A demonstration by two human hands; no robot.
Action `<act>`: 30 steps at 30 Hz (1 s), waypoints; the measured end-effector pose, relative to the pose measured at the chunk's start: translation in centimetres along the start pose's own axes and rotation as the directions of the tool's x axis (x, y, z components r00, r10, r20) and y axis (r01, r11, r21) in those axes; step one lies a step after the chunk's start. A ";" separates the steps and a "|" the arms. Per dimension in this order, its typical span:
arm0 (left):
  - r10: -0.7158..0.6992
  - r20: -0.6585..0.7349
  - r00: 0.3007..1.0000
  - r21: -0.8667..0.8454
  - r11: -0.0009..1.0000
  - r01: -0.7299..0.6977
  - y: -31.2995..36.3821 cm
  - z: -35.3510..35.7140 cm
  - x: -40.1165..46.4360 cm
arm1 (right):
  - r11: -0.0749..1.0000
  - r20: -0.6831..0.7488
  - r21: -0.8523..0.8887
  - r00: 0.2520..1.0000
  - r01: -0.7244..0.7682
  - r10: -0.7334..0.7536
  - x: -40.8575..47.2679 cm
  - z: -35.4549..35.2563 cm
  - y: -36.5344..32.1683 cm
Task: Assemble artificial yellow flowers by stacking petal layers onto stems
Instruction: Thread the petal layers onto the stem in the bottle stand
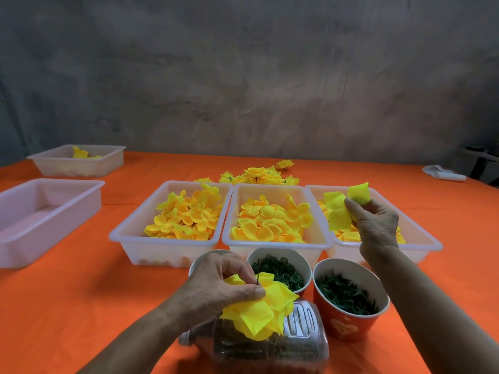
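My left hand point(218, 287) pinches a partly built yellow flower point(259, 309) near the table's front, its thin dark stem point(258, 271) sticking up through the petal layers. My right hand point(378, 225) is raised over the right tray point(429, 244) and pinches a large yellow petal layer point(340, 209) between thumb and fingers. Three white trays stand side by side: the left tray point(127, 238) and the middle tray point(318, 244) hold several cupped yellow-orange petals. The right tray's contents are mostly hidden by my hand.
Red paper cups hold green rings point(283, 271) and dark green pieces point(348, 295); a third cup is hidden behind my left hand. A clear plastic jug point(286, 346) lies below the flower. Finished flowers point(259, 175) lie behind the trays. Two more trays point(32, 211) point(78, 163) stand at left on the orange table.
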State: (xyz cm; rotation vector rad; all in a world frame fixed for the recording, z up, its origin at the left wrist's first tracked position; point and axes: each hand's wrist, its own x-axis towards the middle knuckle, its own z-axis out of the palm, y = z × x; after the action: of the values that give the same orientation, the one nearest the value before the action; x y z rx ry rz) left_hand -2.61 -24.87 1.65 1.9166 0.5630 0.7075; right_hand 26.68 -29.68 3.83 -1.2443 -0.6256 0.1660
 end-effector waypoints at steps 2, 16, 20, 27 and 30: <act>-0.002 -0.001 1.000 -0.007 1.000 0.002 0.0 0.0 -0.1 | 0.997 0.066 0.050 0.996 -0.063 0.059 -1.2 0.4 -1.2; 0.026 0.017 1.000 0.089 0.996 -0.027 0.8 -0.6 -0.7 | 0.874 0.461 0.047 0.787 -0.484 0.411 -8.4 3.2 -4.5; 0.009 0.025 1.000 0.062 0.998 -0.011 0.8 -0.6 -0.6 | 0.860 0.505 0.059 0.758 -0.507 0.412 -9.4 3.4 -4.8; -0.025 0.038 0.999 0.050 0.999 0.023 1.1 -0.7 -0.7 | 0.840 0.535 0.058 0.727 -0.540 0.430 -9.7 3.5 -5.6; -0.029 0.027 0.999 0.059 0.998 0.027 1.2 -0.6 -0.7 | 0.833 0.539 0.072 0.724 -0.549 0.431 -9.8 3.5 -5.8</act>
State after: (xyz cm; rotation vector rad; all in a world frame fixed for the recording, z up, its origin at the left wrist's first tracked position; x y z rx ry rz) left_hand -3.45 -25.45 2.75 1.9662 0.5980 0.6515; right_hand 15.55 -33.11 6.29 -1.1188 -0.6808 1.0232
